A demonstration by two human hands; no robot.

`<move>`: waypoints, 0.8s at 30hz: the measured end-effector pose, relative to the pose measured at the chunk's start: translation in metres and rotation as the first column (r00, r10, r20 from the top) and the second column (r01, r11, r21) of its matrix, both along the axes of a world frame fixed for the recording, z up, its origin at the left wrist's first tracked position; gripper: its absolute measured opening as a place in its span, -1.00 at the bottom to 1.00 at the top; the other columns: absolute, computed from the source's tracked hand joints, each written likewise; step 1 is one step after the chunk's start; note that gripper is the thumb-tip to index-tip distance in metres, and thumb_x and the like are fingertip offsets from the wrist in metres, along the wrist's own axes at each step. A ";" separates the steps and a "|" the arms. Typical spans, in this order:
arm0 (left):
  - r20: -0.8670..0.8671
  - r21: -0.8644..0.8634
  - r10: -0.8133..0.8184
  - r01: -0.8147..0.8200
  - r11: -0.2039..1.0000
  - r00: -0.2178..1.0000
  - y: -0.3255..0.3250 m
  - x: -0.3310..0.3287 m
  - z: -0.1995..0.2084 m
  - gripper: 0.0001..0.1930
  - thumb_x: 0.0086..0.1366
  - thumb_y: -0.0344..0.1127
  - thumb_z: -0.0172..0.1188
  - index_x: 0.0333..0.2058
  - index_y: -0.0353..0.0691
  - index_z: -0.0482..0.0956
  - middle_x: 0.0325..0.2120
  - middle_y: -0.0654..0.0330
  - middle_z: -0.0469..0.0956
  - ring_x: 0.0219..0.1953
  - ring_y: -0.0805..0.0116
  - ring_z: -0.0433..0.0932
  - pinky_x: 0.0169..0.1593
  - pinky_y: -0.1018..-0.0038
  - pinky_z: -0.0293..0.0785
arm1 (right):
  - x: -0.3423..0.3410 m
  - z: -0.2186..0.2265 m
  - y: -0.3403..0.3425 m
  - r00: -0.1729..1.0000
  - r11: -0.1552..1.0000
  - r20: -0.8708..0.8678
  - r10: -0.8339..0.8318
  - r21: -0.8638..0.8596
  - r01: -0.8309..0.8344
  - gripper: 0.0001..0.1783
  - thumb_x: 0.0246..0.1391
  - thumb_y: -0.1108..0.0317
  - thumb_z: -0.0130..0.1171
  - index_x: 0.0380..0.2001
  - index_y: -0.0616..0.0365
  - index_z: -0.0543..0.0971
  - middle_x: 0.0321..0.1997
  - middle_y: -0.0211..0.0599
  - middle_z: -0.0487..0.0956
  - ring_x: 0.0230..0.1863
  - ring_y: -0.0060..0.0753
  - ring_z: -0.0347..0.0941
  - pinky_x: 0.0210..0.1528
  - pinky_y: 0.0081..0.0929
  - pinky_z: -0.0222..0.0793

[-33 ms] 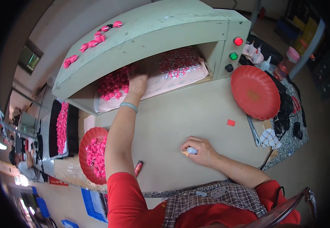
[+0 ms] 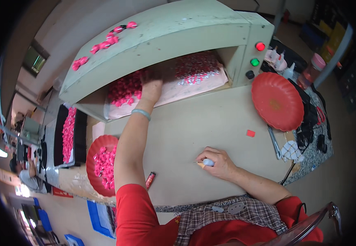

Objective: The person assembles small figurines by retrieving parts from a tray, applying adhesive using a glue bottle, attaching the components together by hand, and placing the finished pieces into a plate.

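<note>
My left hand point(image 2: 151, 88) reaches into the opening of a pale green metal box point(image 2: 210, 39). It is beside a heap of small pink pieces point(image 2: 124, 91) on a pale pink cloth point(image 2: 174, 93); its fingers are shaded and blurred, so what they touch cannot be made out. Flatter pink and silvery pieces point(image 2: 196, 69) lie spread on the cloth to its right. On the table, my right hand point(image 2: 219, 164) closes round a small squeeze bottle point(image 2: 208, 162) with a thin tip that points left. Part of the bottle is hidden in the palm.
Left stand a red scalloped bowl point(image 2: 91, 164) of pink pieces and a black tray point(image 2: 79, 135) of more. Another red bowl point(image 2: 276, 100), a utility knife point(image 2: 274, 141) and a red square point(image 2: 250, 133) are right. A small red tube point(image 2: 150, 180) lies near my left arm.
The whole view has shifted slightly. Both hands keep nearly the same places, the left inside the box and the right round the squeeze bottle.
</note>
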State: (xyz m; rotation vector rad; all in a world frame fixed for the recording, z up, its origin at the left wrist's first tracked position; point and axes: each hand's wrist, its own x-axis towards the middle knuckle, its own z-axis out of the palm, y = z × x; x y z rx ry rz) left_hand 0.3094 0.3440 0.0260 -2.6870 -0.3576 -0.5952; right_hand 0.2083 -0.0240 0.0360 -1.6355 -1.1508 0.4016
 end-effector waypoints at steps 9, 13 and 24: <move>0.657 -0.752 0.216 0.648 0.119 0.722 -0.106 -0.137 0.090 -0.73 0.13 -0.48 0.15 -0.15 -0.27 0.51 -0.20 0.18 0.47 -0.26 0.35 0.53 -0.18 0.48 0.48 | -0.009 -0.004 0.004 0.994 0.994 0.023 -0.107 0.030 0.107 -0.91 -0.13 0.53 0.23 -0.47 0.19 0.54 -0.45 -0.27 0.51 -0.41 -0.30 0.48 -0.36 -0.47 0.36; 0.579 -0.489 0.479 0.751 -0.444 0.660 -0.195 -0.304 0.113 -0.52 0.05 -0.48 0.07 0.02 -0.26 0.36 0.04 0.11 0.35 0.07 0.28 0.35 0.01 0.50 0.32 | -0.005 -0.006 0.007 0.995 0.995 0.013 -0.097 -0.013 0.097 -0.91 -0.12 0.54 0.20 -0.46 0.23 0.54 -0.43 -0.27 0.53 -0.40 -0.35 0.48 -0.35 -0.50 0.36; -0.457 -0.887 0.486 -0.420 -0.190 0.745 -0.284 -0.541 -0.227 -0.82 0.15 -0.32 0.13 -0.37 -0.27 0.65 -0.55 0.05 0.63 -0.54 0.29 0.62 -0.38 0.36 0.51 | -0.016 0.002 0.007 0.990 0.989 0.065 -0.125 -0.075 0.130 -0.88 -0.10 0.61 0.11 -0.41 0.26 0.54 -0.42 -0.30 0.52 -0.39 -0.43 0.42 -0.31 -0.55 0.31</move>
